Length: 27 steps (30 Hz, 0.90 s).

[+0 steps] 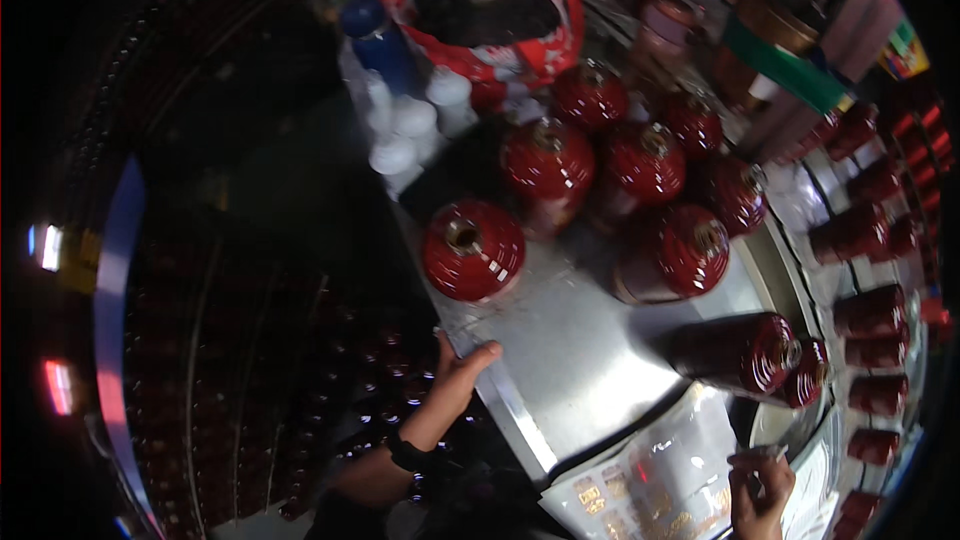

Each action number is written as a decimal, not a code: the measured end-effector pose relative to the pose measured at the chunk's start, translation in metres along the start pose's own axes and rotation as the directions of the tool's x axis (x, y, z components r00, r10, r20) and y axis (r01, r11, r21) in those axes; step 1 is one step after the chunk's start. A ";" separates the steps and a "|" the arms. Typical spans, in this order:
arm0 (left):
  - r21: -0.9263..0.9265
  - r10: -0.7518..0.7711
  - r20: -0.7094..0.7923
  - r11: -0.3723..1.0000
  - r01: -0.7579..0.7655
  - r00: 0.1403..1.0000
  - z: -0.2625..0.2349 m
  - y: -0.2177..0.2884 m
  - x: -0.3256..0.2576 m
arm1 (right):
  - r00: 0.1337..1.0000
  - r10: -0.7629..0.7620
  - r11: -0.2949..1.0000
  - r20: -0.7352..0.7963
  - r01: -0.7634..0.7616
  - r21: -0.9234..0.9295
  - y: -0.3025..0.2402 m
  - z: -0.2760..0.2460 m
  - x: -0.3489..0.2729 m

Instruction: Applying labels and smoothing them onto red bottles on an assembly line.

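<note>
My left hand (458,380) is at the left edge of a metal table (570,340), thumb and a finger stretched apart, nothing visible in it. Just beyond it stands a glossy red round-shouldered bottle (473,252) with an uncapped neck. My right hand (762,500) is closed in a pinch above a sheet with gold stickers (640,475). Something small and pale shows at its fingertips, too blurred to name. Two dark red bottles, one of them nearer (745,350), stand just beyond that hand. Several more red bottles (640,162) cluster farther back.
White bottles (415,118) and a blue bottle (380,45) line the far left edge. A red and white plastic bag (485,60) with dark contents sits behind. Rows of red bottles (875,340) run along the right. A green band (785,65) crosses a brown shape at upper right.
</note>
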<state>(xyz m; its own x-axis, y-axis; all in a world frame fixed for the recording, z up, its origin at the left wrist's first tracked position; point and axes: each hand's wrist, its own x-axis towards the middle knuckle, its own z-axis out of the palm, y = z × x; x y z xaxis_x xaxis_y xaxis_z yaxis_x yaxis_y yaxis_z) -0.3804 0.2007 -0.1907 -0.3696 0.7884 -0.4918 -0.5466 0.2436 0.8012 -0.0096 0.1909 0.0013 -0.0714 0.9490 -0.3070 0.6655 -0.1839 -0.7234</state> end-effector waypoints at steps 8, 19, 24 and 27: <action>0.097 -0.012 -0.081 0.995 0.020 0.997 -0.001 0.005 -0.002 | 0.955 -0.197 0.951 0.223 0.241 -0.194 -0.014 -0.030 0.051; 0.095 -0.232 -0.058 0.967 0.237 0.971 -0.017 0.000 0.013 | 0.963 -0.003 0.990 0.270 0.041 -0.137 -0.002 -0.039 0.056; 0.149 -0.194 -0.041 0.969 0.198 0.980 -0.008 0.011 0.018 | 0.965 0.092 0.988 0.246 -0.057 -0.145 -0.030 -0.046 0.060; 0.303 -0.114 0.026 0.948 0.101 0.993 -0.031 -0.002 0.011 | 0.953 0.149 0.987 0.262 -0.128 -0.097 -0.048 -0.053 0.046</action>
<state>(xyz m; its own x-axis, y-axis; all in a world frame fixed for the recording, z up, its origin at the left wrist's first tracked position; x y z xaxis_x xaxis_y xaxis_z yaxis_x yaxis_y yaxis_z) -0.4063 0.1914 -0.2078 -0.2853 0.7700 -0.5708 -0.3280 0.4811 0.8130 -0.0056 0.2565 0.0544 -0.1632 0.8103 -0.5629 0.7383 -0.2781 -0.6145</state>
